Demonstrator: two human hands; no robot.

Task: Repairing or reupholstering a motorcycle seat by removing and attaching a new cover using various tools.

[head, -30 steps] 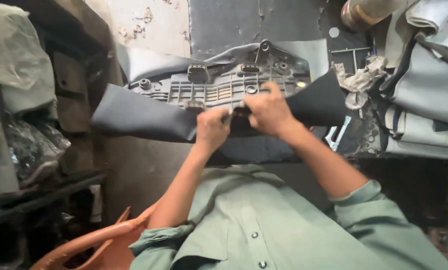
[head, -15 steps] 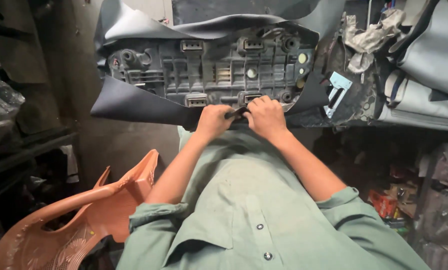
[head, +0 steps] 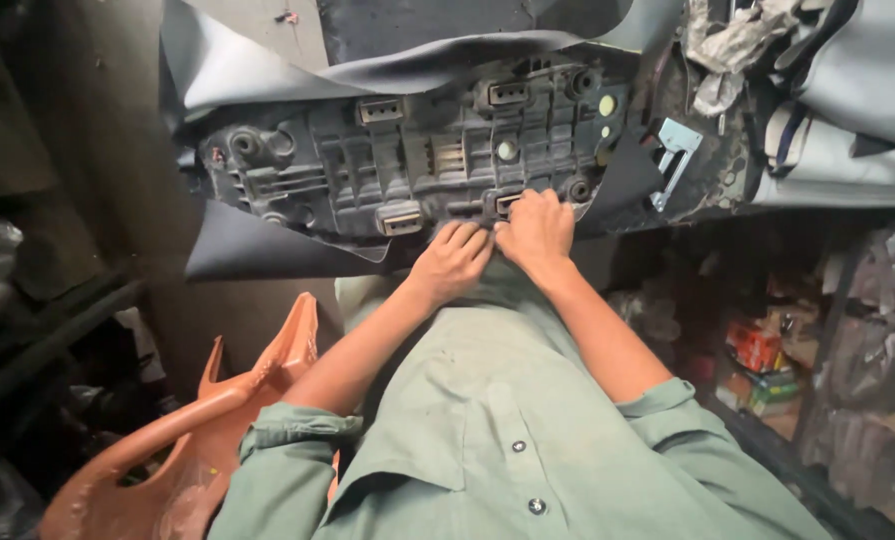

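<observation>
Cluttered workshop all round, with grey vinyl covers (head: 847,90) piled at the right and an orange plastic shell (head: 197,430) low at the left. Biggest thing in hand is the seat base (head: 417,160) — dark ribbed plastic, underside up, propped across the lap; likely stiff and fairly light. Grey cover material (head: 267,250) is draped around its edges, soft and floppy, best gripped at the hem. The left hand (head: 454,262) and right hand (head: 537,228) are both pinched shut on that hem at the near edge, touching each other. Room looks tight — clutter close on both sides.
</observation>
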